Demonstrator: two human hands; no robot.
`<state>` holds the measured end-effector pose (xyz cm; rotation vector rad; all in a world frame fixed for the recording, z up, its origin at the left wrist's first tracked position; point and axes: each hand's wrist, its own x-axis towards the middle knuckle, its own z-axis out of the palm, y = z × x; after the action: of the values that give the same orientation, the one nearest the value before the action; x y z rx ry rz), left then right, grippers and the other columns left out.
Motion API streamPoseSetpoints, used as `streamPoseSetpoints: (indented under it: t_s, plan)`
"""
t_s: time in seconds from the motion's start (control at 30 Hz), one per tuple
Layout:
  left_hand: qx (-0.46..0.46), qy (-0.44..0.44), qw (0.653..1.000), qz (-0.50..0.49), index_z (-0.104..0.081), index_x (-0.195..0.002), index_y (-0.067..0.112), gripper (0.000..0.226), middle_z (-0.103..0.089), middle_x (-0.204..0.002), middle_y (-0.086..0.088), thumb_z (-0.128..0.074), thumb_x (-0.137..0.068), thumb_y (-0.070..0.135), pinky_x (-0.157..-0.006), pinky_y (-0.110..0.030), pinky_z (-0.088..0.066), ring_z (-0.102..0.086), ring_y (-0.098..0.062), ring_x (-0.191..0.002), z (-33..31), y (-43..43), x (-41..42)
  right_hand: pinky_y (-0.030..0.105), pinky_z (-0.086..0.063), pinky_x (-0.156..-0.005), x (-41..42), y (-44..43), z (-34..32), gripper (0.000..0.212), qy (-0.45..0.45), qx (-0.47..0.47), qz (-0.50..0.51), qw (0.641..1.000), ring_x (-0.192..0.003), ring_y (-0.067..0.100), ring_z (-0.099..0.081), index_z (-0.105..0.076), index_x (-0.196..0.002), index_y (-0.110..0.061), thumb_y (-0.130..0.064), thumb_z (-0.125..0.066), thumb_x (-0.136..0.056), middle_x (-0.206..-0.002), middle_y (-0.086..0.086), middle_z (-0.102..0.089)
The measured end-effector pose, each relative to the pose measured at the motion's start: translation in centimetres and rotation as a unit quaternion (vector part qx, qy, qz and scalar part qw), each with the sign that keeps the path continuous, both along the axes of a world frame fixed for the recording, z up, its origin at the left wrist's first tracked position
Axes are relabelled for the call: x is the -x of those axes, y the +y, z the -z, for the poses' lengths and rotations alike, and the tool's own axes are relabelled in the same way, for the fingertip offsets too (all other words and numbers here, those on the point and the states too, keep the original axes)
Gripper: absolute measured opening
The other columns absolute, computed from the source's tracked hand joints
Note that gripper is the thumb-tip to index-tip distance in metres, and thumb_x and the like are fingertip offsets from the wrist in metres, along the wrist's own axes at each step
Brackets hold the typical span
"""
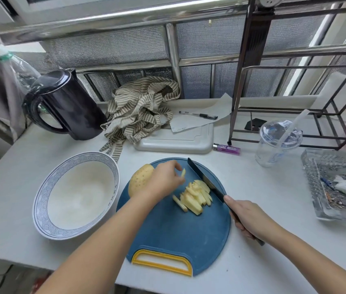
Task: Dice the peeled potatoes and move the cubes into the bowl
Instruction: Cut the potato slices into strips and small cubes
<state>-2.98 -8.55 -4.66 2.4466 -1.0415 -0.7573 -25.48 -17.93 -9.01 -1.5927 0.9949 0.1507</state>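
On the blue cutting board (pixel 178 236), which lies at the middle of the bench's (pixel 263 187) near edge with its yellow handle (pixel 161 262) toward me, a pile of potato strips (pixel 195 196) sits fanned out on the far half. My left hand (pixel 163 181) hovers just beyond the pile, its fingers (pixel 175 164) pinched together on a single strip (pixel 183 172) lifted clear of the others. Behind that hand, at the board's far left rim, lies a whole potato (pixel 139 179), partly hidden by my wrist.

My right hand (pixel 250 219) grips the knife (pixel 206 181); my fingers (pixel 230 200) are wrapped round the dark handle, one laid forward toward the blade. The dark blade slants toward the far edge and lies against the right side of the pile.

The patterned bowl (pixel 40 200) stands just left of the board, toward the bench's left edge, with no potato in it.

Toward the far edge there are a black kettle (pixel 65 105) at the left corner, a striped cloth (pixel 140 111) heaped beside it, and a white board (pixel 176 143) carrying paper (pixel 191 123) and a pen (pixel 198 115). A purple lighter (pixel 227 149) lies just right of that board. Toward the right edge stand a clear plastic cup (pixel 278 145) with a straw, a metal rack (pixel 295 81), and a glass tray (pixel 312 166) holding scraps.
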Motion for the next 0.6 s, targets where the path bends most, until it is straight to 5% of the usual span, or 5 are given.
streamPoseSetpoints:
  t_s: [0.13,0.3,0.43,0.6]
  plan:
    - [0.036,0.073,0.990,-0.112,-0.046,-0.116,0.018,0.040,-0.065,-0.091,-0.001,-0.069,-0.084,0.023,-0.058,-0.025,-0.042,-0.060,-0.015,-0.079,0.7,0.8,3.4,0.029,-0.028,-0.047,0.1,0.1,0.0,0.055,0.009,0.002,-0.002,1.000,-0.042,0.020,-0.034,-0.042,-0.066,-0.015,-0.062,-0.040,-0.095,-0.050,0.000,-0.044]
    - [0.051,0.030,0.987,-0.152,-0.042,-0.119,0.016,0.046,-0.064,-0.109,-0.007,-0.068,-0.085,0.031,-0.090,-0.038,-0.046,-0.059,-0.026,-0.105,3.0,1.2,6.6,0.030,-0.029,-0.047,0.5,0.6,-0.5,0.054,0.021,0.012,-0.010,1.000,-0.040,0.019,-0.035,-0.041,-0.068,-0.015,-0.061,-0.038,-0.097,-0.049,-0.001,-0.045]
    - [0.099,-0.053,0.970,-0.215,-0.025,-0.144,0.007,0.080,-0.033,-0.141,-0.010,-0.066,-0.086,0.043,-0.107,-0.035,-0.027,-0.030,-0.028,-0.129,3.6,2.8,9.1,0.023,-0.026,-0.041,1.1,1.1,-1.0,0.052,0.034,0.016,-0.009,0.999,-0.038,0.018,-0.033,-0.040,-0.070,-0.015,-0.058,-0.037,-0.098,-0.048,-0.003,-0.041]
    - [0.154,0.041,0.947,-0.278,0.001,-0.151,0.001,0.099,-0.003,-0.158,-0.013,-0.066,-0.087,0.035,-0.116,-0.026,-0.001,-0.003,-0.025,-0.145,5.7,2.6,13.3,0.019,-0.026,-0.040,1.3,1.8,-1.5,0.051,0.026,-0.013,0.004,1.000,-0.040,0.018,-0.030,-0.036,-0.070,-0.015,-0.057,-0.037,-0.099,-0.051,0.001,-0.036]
